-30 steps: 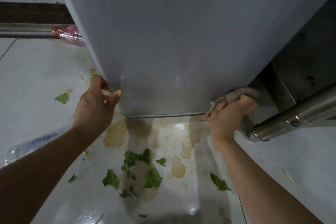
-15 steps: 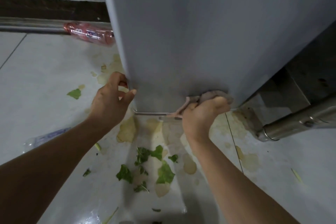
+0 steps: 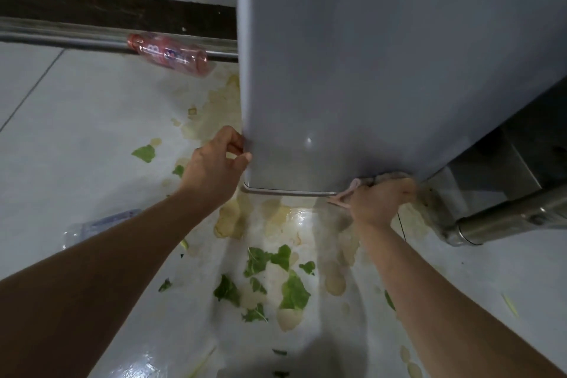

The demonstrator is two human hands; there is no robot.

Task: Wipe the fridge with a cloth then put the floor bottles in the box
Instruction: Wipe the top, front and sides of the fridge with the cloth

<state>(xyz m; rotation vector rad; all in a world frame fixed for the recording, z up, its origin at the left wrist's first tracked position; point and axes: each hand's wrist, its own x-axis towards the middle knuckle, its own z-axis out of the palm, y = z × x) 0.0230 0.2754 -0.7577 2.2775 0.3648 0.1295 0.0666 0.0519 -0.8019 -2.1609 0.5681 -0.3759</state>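
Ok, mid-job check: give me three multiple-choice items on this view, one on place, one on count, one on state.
1. Where is the cloth?
A. on the floor
B. at the fridge's bottom edge
C. on the pipe

2. How many bottles lie on the floor?
A. none
B. two
C. five

3. The left hand is:
A. gripping the fridge corner
B. holding a bottle
C. hanging free

Key:
1 B, the right hand presses it there.
2 B, a pink bottle and a clear bottle.
3 A, its fingers wrap the edge.
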